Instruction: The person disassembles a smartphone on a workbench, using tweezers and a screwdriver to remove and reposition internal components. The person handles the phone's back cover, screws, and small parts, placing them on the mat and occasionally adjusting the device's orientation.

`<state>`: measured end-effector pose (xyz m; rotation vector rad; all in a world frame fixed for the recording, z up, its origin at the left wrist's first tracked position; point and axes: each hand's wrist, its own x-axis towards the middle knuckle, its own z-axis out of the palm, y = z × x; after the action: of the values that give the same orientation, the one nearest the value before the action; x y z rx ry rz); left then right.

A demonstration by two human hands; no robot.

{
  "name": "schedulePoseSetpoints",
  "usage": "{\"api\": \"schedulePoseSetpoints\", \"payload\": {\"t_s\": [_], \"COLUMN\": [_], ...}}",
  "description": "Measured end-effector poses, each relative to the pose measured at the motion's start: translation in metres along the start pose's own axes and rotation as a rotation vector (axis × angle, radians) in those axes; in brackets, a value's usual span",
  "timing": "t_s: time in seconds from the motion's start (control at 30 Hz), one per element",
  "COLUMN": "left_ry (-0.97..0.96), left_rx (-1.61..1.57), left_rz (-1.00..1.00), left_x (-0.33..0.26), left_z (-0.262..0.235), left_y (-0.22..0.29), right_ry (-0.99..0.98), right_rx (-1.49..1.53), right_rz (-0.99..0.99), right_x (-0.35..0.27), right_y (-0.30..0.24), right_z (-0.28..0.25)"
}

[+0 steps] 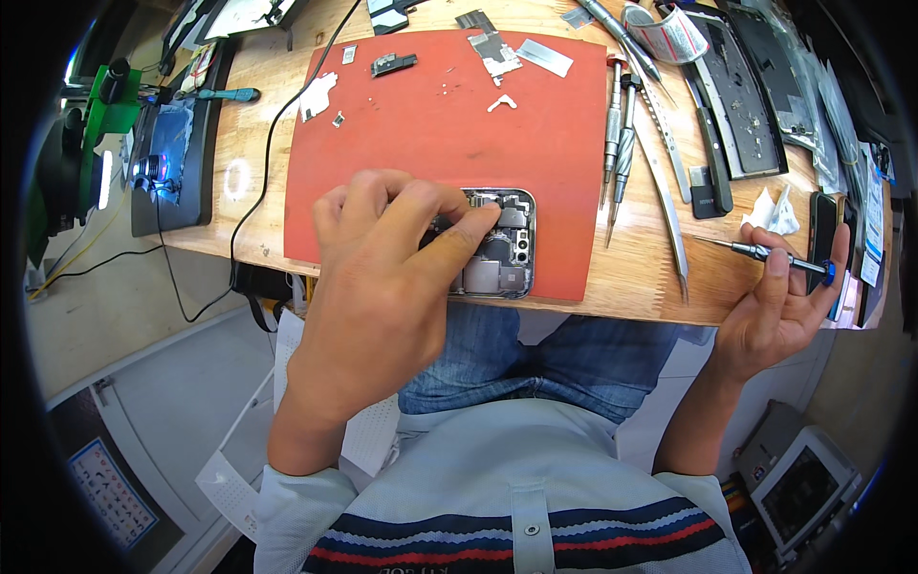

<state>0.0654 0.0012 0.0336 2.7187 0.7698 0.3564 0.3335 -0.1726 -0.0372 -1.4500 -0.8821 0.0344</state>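
left hand (387,253) pinches inside opened phone (497,244) on red mat (440,124) | right hand (779,306) grips slim screwdriver (765,253) | steel tweezers (665,177) lie between on the wooden bench (258,86)

free: bare middle of red mat (449,134) | blocked: screwdriver row (620,143) right; small parts (492,53) at far edge

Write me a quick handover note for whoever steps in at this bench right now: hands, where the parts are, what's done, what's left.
Left hand: lies over the opened phone, fingertips pinching at its upper inner parts; what they hold is hidden.
Right hand: off the bench's right edge, holding a small screwdriver, tip not touching anything.
Phone: at the near edge of the red mat, back off, internals exposed.
Done: small removed pieces and shields lie at the mat's far side.
Left: phone not closed up. Spare screwdrivers and tweezers lie right of the mat.
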Motion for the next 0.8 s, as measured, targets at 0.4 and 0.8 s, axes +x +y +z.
{"api": "schedulePoseSetpoints", "payload": {"t_s": [0.4,0.8], "left_ry": [0.019,-0.012], "left_rx": [0.115,0.372], "left_rz": [0.047,0.202], "left_x": [-0.003,-0.001], "left_z": [0.01,0.009], "left_y": [0.006,0.017], "right_ry": [-0.005,0.006], "right_rx": [-0.019,-0.01], "right_rz": [0.028,0.065], "right_x": [0.002,0.001], "right_y": [-0.004,-0.006], "right_z": [0.003,0.004]}}
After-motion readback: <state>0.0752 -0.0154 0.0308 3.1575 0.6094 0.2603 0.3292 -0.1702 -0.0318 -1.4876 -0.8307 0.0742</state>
